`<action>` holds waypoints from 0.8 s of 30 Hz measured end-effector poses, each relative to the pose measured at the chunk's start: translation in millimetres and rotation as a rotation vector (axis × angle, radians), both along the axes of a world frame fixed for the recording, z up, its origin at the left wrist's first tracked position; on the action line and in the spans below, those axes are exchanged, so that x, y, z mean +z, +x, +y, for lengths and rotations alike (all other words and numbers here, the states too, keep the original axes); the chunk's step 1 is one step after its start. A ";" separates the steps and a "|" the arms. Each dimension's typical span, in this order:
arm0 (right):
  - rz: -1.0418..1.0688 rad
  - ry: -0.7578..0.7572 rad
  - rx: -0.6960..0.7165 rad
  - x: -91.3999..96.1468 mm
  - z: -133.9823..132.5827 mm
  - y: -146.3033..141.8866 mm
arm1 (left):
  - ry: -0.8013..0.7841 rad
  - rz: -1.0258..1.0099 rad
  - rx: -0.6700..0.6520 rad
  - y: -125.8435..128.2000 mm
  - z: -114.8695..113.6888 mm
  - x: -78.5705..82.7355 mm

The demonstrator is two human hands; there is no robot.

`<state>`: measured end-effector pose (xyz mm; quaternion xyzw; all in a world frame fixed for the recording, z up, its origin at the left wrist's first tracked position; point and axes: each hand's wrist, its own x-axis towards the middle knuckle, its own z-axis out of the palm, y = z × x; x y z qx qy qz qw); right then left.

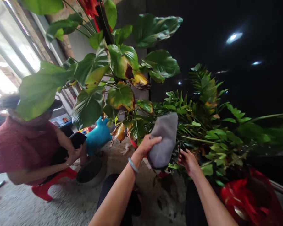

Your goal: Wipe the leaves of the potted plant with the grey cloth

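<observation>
My left hand (148, 145), with a pale bangle at the wrist, grips a flat grey piece that looks like a folded cloth (163, 139). The thumb lies across its face, and the other fingers are hidden behind it. To the right, my right hand (188, 161) is at the low green plants (208, 136), its fingers curled in. Whatever may be between those fingers is too small and dark to make out. Above my hands hangs a large-leaved plant (122, 61); some of its leaves are yellow and brown at the edges.
A person in a red shirt (25, 144) sits on a red stool (43, 188) at the left, hands together. Beside them are a dark bucket (91, 171) and a turquoise vase-like object (97, 136). Red wrapping (252, 196) is at lower right, before a glossy black wall (214, 31).
</observation>
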<state>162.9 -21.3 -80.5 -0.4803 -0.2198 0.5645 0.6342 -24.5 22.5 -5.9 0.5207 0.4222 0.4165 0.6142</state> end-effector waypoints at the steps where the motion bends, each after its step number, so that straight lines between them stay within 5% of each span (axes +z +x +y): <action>1: -0.006 -0.015 -0.006 -1.3 0.5 1.0 | -0.034 0.089 -0.074 -1.3 -5.2 -11.5; 4: -0.016 -0.040 -0.001 -2.7 0.1 6.0 | -0.135 0.248 -0.291 -15.0 -25.2 -32.6; 6: -0.014 -0.037 0.018 -0.6 -1.4 8.7 | -0.147 0.209 -0.331 -25.2 -31.6 -26.5; 12: -0.011 -0.036 -0.008 5.9 -2.6 2.3 | -0.046 -0.201 0.078 -18.4 -0.7 18.7; 15: -0.023 -0.066 -0.033 2.4 -0.3 -1.7 | -0.091 -0.135 0.091 -5.6 4.2 -2.3; 20: -0.060 -0.123 -0.027 -3.8 1.3 3.3 | -0.211 0.183 -0.230 -19.3 -34.7 -60.2; 22: -0.063 -0.124 -0.014 -4.2 0.8 6.8 | -0.238 0.202 -0.316 -32.4 -47.6 -59.3; 24: -0.060 -0.108 0.001 -3.7 0.2 8.6 | -0.225 0.133 -0.312 -41.2 -49.2 -40.6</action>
